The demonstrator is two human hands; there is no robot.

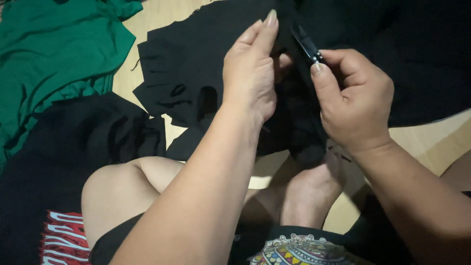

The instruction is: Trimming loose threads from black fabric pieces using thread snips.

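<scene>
My left hand (251, 68) pinches a fold of black fabric (196, 59) and lifts it, fingers pointing up. My right hand (354, 98) grips small black thread snips (305, 43) between thumb and forefinger, blades pointing up-left toward the fabric beside my left fingers. The black garment spreads across the wooden floor (436, 142) in front of me, and part of it hangs down between my hands.
A pile of green cloth (54, 54) lies at the upper left. Another black garment with a red and white print (54, 196) lies at the lower left. My bent knee (122, 191) and foot (314, 191) are below my hands.
</scene>
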